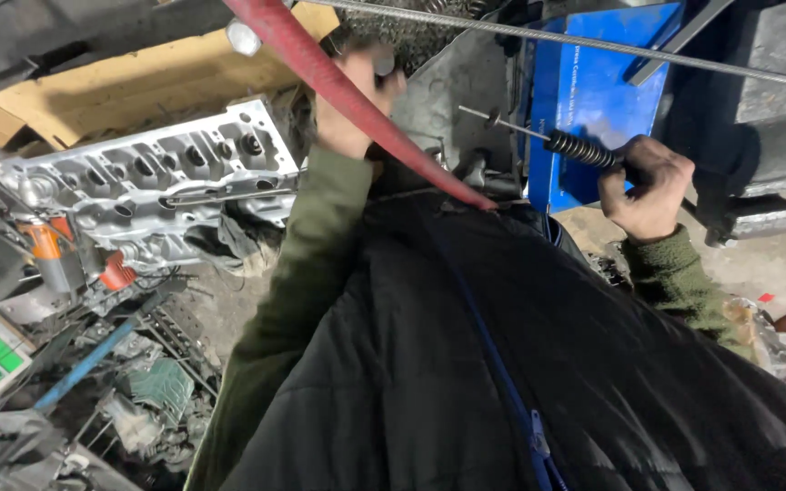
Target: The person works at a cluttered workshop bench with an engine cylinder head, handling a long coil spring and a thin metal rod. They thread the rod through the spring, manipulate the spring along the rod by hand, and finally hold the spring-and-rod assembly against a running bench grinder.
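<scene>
My black quilted jacket (466, 364) w/ blue zip fills the near view, olive-green sleeves (311, 264) running up from it. Right hand (649, 186): fingers closed round the near end of a dark coiled metal spring (579, 148) on a thin steel rod (502, 121), held in front of a blue flat panel (593, 82). Left hand (352, 100) is higher up & further off, fingers curled round sth small & grey, can't tell what; a red hose (357, 100) crosses diagonally just in front of it. Off to the left, a bare aluminium cylinder head (147, 177) lies on the cluttered table (11, 300), w/ an orange-capped can (45, 244) near it. Brown cardboard (138, 82) sits behind the head. A long threaded steel bar (593, 45) runs across the top.
</scene>
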